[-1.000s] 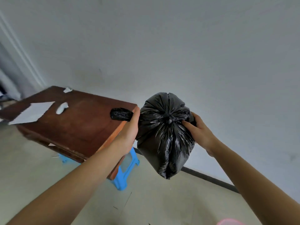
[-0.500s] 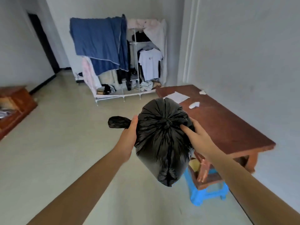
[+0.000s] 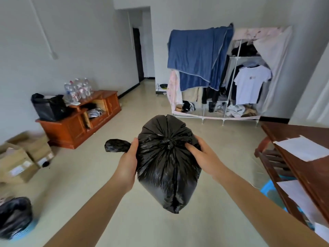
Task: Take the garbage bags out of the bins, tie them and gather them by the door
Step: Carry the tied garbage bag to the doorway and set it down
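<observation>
A person holds a black garbage bag (image 3: 167,168) in the air at mid-room, above the pale floor (image 3: 89,175). Its neck is tied in a knot (image 3: 169,142). The left hand (image 3: 129,163) is curled round the bag's loose tail (image 3: 115,146), which sticks out to the left. The right hand (image 3: 203,157) pinches the gathered plastic just beside the knot. A wooden table (image 3: 302,139) stands at the right, a clothes rack (image 3: 231,77) beyond.

Both bare arms reach out from the near edge toward the middle, the left hand (image 3: 128,162) curled round a twisted tail of the black bag (image 3: 166,175), the right hand (image 3: 204,157) opposite, fingers pinching plastic beside the knot.
</observation>
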Available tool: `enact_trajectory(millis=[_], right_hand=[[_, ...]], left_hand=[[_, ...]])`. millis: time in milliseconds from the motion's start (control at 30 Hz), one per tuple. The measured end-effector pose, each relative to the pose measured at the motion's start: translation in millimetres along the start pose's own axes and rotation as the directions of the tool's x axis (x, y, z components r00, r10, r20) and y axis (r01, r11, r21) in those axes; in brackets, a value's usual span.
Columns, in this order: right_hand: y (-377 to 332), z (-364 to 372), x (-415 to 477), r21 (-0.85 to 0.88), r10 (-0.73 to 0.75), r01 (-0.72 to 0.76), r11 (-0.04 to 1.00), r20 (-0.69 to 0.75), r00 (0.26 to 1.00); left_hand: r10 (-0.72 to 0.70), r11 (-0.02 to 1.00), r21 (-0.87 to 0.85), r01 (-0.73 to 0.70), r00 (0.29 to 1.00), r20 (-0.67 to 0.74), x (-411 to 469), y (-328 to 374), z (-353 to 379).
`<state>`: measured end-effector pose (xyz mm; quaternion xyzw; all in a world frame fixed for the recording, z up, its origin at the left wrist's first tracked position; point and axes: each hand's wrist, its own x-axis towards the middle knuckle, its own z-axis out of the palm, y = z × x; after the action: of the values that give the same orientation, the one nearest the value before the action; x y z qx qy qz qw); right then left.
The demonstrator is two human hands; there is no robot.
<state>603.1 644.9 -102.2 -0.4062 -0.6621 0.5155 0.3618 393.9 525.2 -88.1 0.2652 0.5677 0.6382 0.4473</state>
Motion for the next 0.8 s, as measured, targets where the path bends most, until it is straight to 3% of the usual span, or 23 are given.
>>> enact_trajectory(millis=[200, 533, 800], right_hand=[[19, 13, 135, 0.002, -0.029, 0.029, 1.0, 0.035, 0.999], [22, -19, 436, 0.047, -0.056, 0.053, 0.997, 0.064, 0.996], [18, 33, 660, -0.004, -0.06, 0.061, 0.998, 0.152, 0.987]], left_hand=[[0.027, 1.0, -0.007, -0.027, 0.998, -0.051, 128, 8, 5], [0.084, 0.996, 0.008, -0.084, 0.993, -0.079, 408, 59, 72], [0.144, 0.989, -0.015, -0.148, 0.98, -0.137, 618, 99, 45]])
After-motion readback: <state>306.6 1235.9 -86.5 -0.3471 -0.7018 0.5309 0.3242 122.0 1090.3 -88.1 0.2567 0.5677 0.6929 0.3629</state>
